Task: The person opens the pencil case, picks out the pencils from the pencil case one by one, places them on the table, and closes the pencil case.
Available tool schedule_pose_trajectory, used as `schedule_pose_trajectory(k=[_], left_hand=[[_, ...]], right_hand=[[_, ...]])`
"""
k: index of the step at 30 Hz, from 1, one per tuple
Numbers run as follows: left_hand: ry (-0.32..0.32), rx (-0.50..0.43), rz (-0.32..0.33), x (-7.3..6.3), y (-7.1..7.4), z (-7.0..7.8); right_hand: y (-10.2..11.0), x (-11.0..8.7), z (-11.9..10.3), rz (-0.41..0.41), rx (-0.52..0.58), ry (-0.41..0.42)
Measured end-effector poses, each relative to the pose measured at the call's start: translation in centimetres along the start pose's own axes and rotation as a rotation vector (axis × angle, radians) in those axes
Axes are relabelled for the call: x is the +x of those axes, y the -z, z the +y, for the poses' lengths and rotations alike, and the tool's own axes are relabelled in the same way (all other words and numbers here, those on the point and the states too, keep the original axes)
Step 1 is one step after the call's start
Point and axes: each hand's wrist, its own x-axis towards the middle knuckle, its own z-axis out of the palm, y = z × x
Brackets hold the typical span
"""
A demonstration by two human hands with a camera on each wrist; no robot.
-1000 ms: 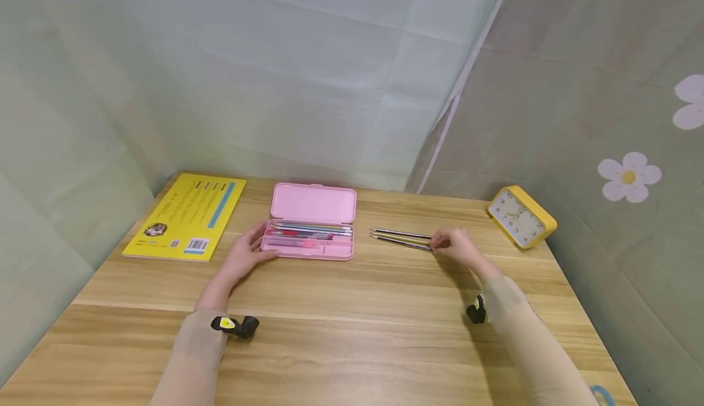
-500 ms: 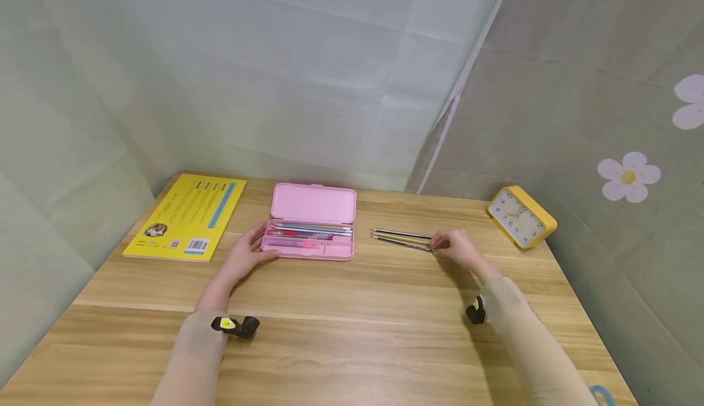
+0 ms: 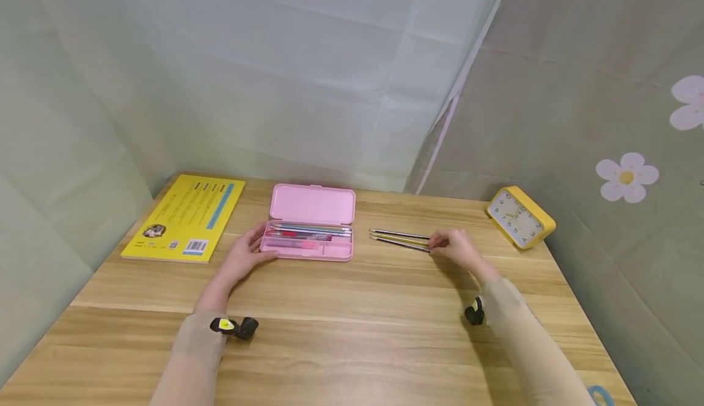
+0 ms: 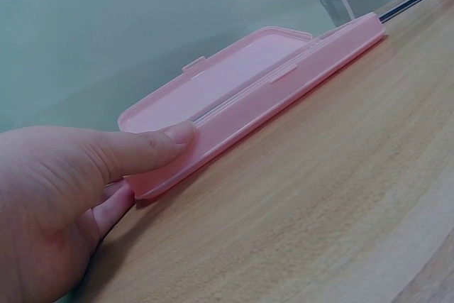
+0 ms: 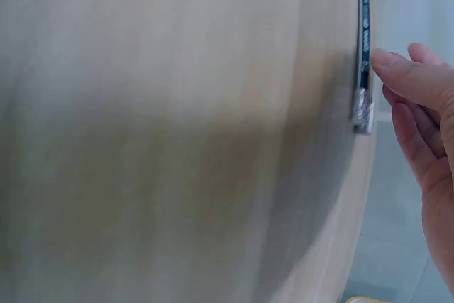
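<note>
A pink pencil case point(image 3: 338, 252) lies on the table with its lid point(image 3: 313, 204) raised at the back. Several pencils and pens point(image 3: 308, 228) are inside. My left hand point(image 3: 244, 253) holds the case's left end; in the left wrist view its thumb point(image 4: 152, 148) presses the front wall. To the right of the case, three pencils point(image 3: 398, 239) lie nearly side by side, tips to the left. My right hand point(image 3: 453, 247) has its fingertips around their right ends. In the right wrist view the thumb meets a dark pencil point(image 5: 364, 26) near its eraser end; the far fingertips are partly hidden.
A yellow book point(image 3: 187, 216) lies at the left of the wooden table point(image 3: 341, 332). At the back right stands a yellow alarm clock point(image 3: 519, 217). Part of a blue ring-shaped thing point(image 3: 601, 395) shows at the lower right. Curtains point(image 3: 330, 88) hang behind the table.
</note>
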Motion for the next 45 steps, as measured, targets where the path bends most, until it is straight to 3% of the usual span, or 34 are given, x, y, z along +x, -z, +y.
schedule_pose_trajectory(k=[6,12,20,29,36,45], left_hand=[[-0.003,0.003,0.000,0.1,0.0,-0.1],[-0.006,0.007,0.000,0.0,0.0,-0.1],[-0.007,-0.004,-0.008,-0.2,0.0,0.1],[-0.001,0.005,-0.002,-0.3,0.1,0.3],[-0.009,0.007,-0.004,-0.1,0.0,0.0],[-0.005,0.013,0.000,-0.2,0.1,0.1]], right_hand=[[0.1,1.3,-1.6,0.042,-0.066,0.008],[0.2,3.3,-4.4,0.050,-0.029,0.016],[-0.6,7.0,-7.8,0.077,0.029,0.113],[-2.9,10.8,-11.6,0.045,0.120,0.155],[-5.8,12.7,-13.1,-0.002,0.160,0.180],[-8.7,13.3,-13.8,-0.075,0.132,0.092]])
